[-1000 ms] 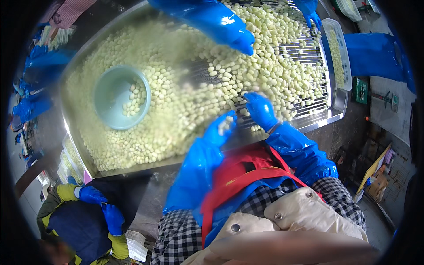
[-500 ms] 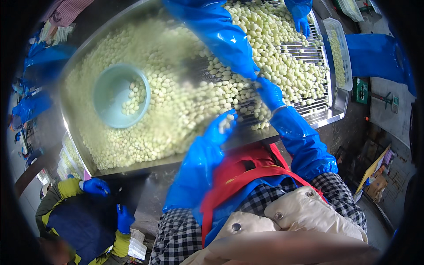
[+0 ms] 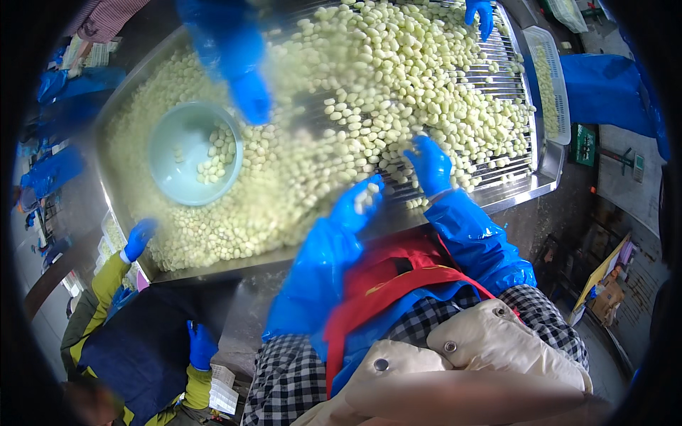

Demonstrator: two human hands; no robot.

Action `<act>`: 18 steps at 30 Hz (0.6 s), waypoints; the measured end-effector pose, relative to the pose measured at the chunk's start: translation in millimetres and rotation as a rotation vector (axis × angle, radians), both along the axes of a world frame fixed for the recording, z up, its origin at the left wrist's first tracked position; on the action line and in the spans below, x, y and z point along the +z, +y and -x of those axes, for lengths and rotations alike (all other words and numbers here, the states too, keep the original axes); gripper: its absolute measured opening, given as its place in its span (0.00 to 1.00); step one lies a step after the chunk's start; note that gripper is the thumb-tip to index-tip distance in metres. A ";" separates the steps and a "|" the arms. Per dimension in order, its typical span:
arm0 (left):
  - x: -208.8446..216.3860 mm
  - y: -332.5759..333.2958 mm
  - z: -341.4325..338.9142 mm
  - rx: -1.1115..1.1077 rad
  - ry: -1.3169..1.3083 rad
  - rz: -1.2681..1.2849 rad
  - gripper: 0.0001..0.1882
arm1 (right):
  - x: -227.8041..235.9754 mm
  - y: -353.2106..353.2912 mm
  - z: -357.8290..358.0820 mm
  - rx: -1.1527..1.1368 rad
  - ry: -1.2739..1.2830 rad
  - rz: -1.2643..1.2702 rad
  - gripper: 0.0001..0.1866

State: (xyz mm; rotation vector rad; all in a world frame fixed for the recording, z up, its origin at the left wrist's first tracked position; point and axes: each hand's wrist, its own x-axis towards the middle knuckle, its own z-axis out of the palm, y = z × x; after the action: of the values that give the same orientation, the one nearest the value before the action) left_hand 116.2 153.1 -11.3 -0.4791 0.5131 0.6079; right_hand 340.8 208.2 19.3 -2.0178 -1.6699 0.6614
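My left hand (image 3: 356,204), in a blue glove, is curled palm-up near the tray's front edge with a few pale green oval pieces (image 3: 366,198) in it. To its right, my right hand (image 3: 430,165), also blue-gloved, is just over the slatted part of the metal tray (image 3: 508,190). Its fingers are apart, with their tips at the edge of the heap of pale green oval pieces (image 3: 405,53). I cannot make out any piece held in it.
A pale green bowl (image 3: 167,170) with some pieces stands in the tray's left part. A co-worker's blurred blue-gloved hand (image 3: 250,96) hangs near it; another hand (image 3: 481,18) is at the far right. A person (image 3: 135,348) stands lower left. A white basket (image 3: 558,89) adjoins the right end.
The co-worker's arm from the far side has swung left, away from my right hand. My right hand has drawn back slightly. The lower-left person has raised one hand to the tray's corner.
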 end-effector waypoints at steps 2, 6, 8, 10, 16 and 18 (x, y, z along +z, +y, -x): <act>1.2 -0.3 -0.1 0.004 0.020 -0.007 0.24 | 2.3 4.7 -0.6 -0.071 -0.008 0.040 0.17; -0.5 -2.2 -0.9 0.029 -0.004 0.055 0.24 | -2.8 2.0 4.0 0.054 -0.031 -0.060 0.16; -2.1 -2.9 -0.4 0.020 0.027 0.020 0.25 | -9.4 -2.1 9.5 0.217 -0.135 -0.094 0.15; -2.9 -3.3 0.9 0.028 -0.001 -0.010 0.25 | -16.0 -0.8 12.9 0.184 -0.154 0.117 0.15; -2.9 -6.6 -1.5 -0.015 0.110 -0.083 0.24 | -0.6 8.2 21.4 0.106 -0.111 0.222 0.14; -4.0 -10.2 -4.6 -0.064 0.310 -0.249 0.23 | 17.8 -4.0 35.2 0.153 0.176 0.295 0.12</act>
State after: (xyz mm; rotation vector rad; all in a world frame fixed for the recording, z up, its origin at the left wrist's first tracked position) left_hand 120.8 142.9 -15.3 -0.1311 0.7325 0.6783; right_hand 305.6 204.2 37.1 -1.9664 -1.7136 1.1635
